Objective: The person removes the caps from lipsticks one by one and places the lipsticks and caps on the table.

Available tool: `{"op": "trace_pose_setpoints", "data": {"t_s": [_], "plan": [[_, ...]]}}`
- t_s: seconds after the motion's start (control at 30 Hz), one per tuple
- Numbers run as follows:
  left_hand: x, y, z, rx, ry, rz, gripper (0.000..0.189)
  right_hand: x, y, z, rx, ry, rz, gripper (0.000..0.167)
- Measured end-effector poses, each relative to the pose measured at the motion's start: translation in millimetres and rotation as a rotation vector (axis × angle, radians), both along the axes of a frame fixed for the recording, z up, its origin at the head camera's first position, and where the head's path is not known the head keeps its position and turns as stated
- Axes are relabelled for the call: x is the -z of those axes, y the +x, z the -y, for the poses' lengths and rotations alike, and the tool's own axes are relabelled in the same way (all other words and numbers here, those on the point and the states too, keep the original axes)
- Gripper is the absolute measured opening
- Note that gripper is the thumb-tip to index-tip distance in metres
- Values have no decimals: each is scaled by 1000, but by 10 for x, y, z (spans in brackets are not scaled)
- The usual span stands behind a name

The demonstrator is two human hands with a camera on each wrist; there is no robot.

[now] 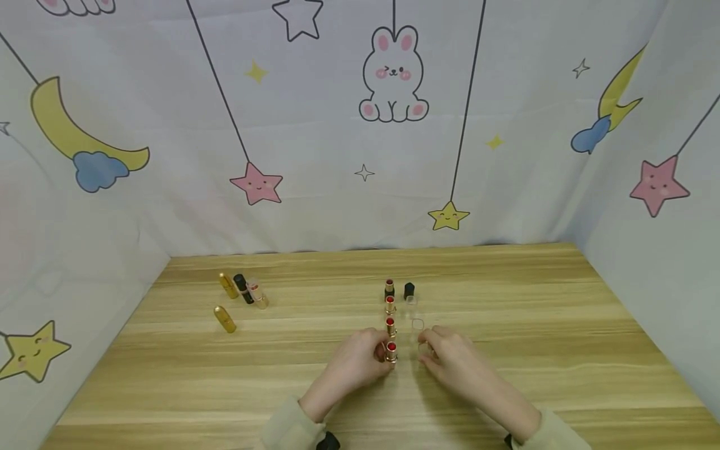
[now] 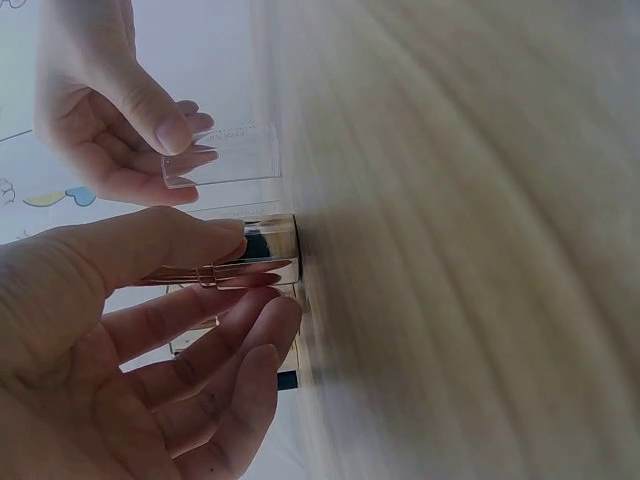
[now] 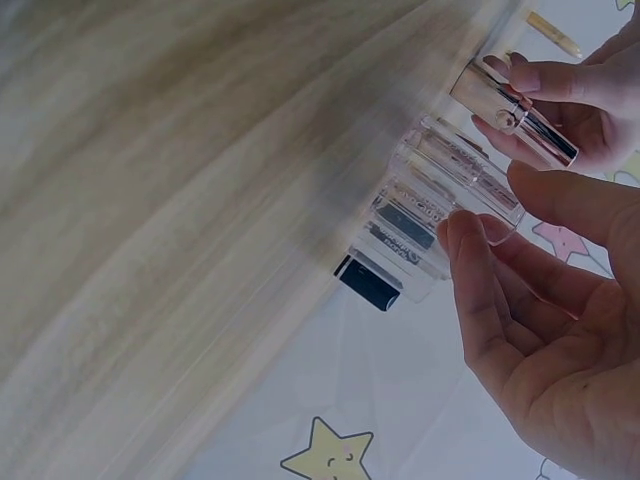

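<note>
An uncapped lipstick (image 1: 391,352) with a gold tube and red tip stands upright at the near end of a row. My left hand (image 1: 360,356) pinches its tube low down between thumb and fingers. Across a narrow gap, my right hand (image 1: 452,356) grips the upper end of a clear cap (image 3: 460,170) that stands at the table surface. Behind the held lipstick are two more open gold lipsticks (image 1: 390,326) and one with a black base (image 1: 389,290). Beyond the right fingers stand two clear caps (image 1: 417,324) and a black cap (image 1: 409,290).
At the table's left lie two gold bullet-shaped tubes (image 1: 225,319), a black tube (image 1: 244,289) and a gold lipstick with a clear cap (image 1: 258,296). A white printed curtain (image 1: 315,219) borders the wooden table (image 1: 506,294) at the back and sides.
</note>
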State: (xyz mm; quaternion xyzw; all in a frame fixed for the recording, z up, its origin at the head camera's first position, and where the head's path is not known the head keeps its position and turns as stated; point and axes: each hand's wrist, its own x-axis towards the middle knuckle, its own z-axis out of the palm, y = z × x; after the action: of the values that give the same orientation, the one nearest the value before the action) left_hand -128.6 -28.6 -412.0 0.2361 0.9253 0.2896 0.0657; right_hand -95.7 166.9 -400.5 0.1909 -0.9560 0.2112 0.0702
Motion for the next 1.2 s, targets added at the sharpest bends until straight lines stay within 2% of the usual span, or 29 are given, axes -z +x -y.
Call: {"op": "trace_pose_setpoints", "data": {"t_s": [0.23,0.4,0.47,0.67,0.8,0.97,1.07,1.2], "plan": [[-10,-6,0,9,2,6,17,-4,0,-5,-7,5,-5,29],[-12,-3,6,14,-11,1,18,3,19,-19,-9,25,-36,40],[-9,5,16,7,-7,23,19,1,34,-18,-11,35,-56,43],[-13,28,66,-15,17,94,30,-51,82,-10,17,107,-145,44],[-37,46,119,-41,8,115,30,-96,99,-7,11,137,-261,39],[-89,66,203,-69,-18,118,37,-177,95,28,-31,112,-400,33],[-120,67,268,-84,-16,116,38,-267,93,95,-40,85,-419,31],[-163,64,379,-112,-7,105,37,-396,75,242,-47,35,-394,29]]}}
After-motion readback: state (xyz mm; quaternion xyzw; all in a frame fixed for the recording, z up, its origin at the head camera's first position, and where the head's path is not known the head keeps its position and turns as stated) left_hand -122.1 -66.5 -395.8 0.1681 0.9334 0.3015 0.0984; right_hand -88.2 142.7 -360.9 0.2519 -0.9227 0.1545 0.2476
